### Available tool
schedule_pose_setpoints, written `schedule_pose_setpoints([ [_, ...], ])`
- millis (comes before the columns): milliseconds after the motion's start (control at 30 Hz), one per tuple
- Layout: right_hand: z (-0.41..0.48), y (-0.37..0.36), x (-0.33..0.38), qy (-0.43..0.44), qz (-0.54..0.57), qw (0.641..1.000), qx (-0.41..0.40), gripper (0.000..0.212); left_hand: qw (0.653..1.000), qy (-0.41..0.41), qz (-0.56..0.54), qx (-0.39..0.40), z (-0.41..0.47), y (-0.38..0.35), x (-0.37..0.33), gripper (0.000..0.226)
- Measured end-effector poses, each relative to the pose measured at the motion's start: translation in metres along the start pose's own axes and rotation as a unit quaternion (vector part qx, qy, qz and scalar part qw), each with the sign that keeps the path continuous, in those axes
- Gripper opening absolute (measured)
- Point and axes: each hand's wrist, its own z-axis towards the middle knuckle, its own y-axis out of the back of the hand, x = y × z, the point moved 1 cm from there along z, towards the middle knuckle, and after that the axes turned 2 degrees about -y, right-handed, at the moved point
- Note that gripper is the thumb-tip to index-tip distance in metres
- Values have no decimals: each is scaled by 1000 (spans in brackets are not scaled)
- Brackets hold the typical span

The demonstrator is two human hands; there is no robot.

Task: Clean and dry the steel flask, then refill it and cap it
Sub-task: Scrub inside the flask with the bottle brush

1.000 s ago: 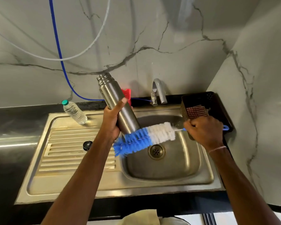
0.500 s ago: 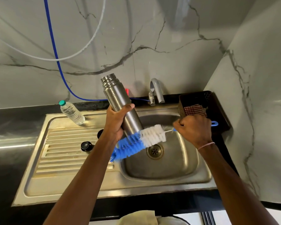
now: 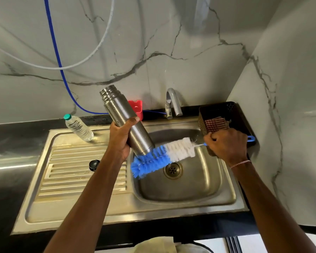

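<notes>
The left hand (image 3: 119, 137) is gripping the steel flask (image 3: 124, 117) around its middle, holding it tilted over the sink (image 3: 171, 210). The right hand (image 3: 226, 145) is clenching the brush (image 3: 162, 156) by its handle, pressing the blue bristles against the flask's base. A plastic bottle (image 3: 78, 127) is standing on the steel drainboard (image 3: 71, 179), below veined marble walls.

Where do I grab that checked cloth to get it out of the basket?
Pinch the checked cloth where it bunches up by the near rim of the black basket, and come straight down from above. The basket's walls close off the sides, and only its top is open.
</notes>
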Motion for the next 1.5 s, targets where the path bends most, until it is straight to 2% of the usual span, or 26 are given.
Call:
schedule_pose_setpoints([
  [67,0,0,0,-5,-3,1000,-14,52,1000,6,-9,0,-1,0,0,62],
  [200,-2,-4,31,1,-40,999,-34,41,1000,23,8,11,-9,-12,12,77],
  [300,-7,-4,15,-3,-17,999,-41,43,1000,9,14,0,-5,-6,8,76],
  [433,-7,-3,-2,-41,18,998,-36,52,1000,-6,1,-12,0,3,4,73],
  [533,-8,-7,29,-30,-1,999,-15,45,1000,-1,22,-8,-5,-11,13,87],
  [600,-10,-10,35,-24,-7,1000,-18,41,1000,0,27,-15,-5,-14,17,84],
  [733,-12,-10,3,-64,15,998,3,53,999,-7,15,-41,-1,-3,10,82],
  [900,-15,-15,33,-39,-12,999,29,39,999,6,29,-20,-9,-15,20,80],
  [1067,-16,-3,12,-60,28,998,12,47,999,1,24,-41,-4,-4,15,83],
  [1133,-14,-2,14,-67,40,997,15,44,999,-2,34,-35,-7,-5,16,83],
  [1233,-14,-11,31,-53,1,998,37,37,998,-7,67,-13,-13,-14,22,82],
  [1333,-18,-14,19,-63,3,997,42,42,999,7,41,-26,-9,-7,18,82],
  [1433,-19,-10,4,-94,20,995,2,52,999,3,34,-34,-7,2,14,82],
  [1500,-18,-12,17,-81,12,997,15,50,999,5,39,-22,-13,-5,18,83],
])
